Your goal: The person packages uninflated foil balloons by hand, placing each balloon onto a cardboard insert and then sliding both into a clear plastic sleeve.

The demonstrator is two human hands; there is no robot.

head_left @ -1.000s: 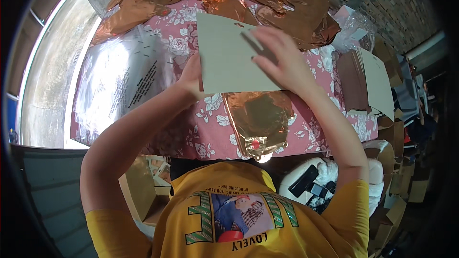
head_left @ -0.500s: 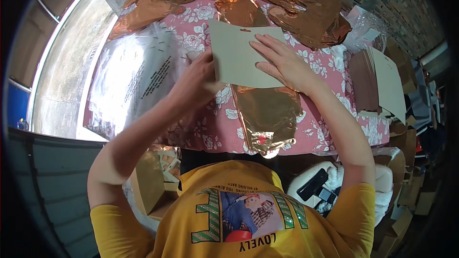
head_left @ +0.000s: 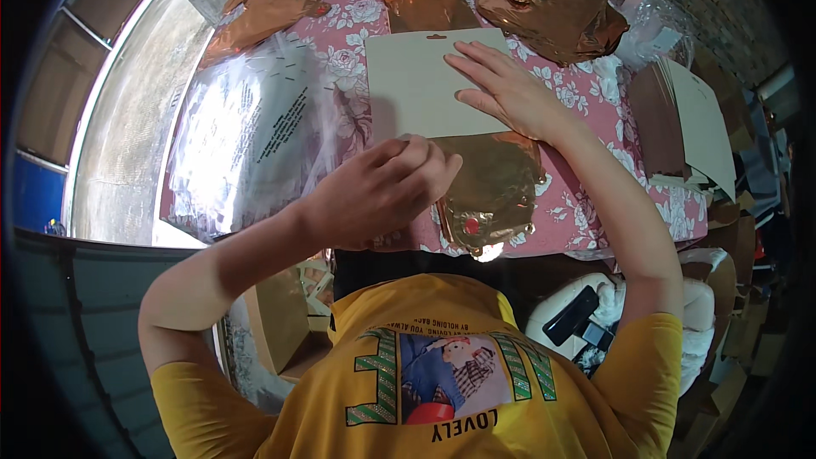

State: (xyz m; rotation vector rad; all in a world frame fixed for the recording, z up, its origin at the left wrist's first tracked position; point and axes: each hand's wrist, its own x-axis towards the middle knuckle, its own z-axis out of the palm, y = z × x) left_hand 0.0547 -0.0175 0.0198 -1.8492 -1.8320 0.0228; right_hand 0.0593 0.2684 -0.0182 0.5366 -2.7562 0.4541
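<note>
left hand (head_left: 382,187) drops, fingers curled, pinch unclear; under spread fingers of right hand (head_left: 523,100), cream hang-card (head_left: 406,76) seems being steadied, needing stillness next.

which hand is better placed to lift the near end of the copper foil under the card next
Probably the left hand: it looks free and overlaps the copper foil in this view. The right hand is spread on the pale card, apparently pinning it.
</note>
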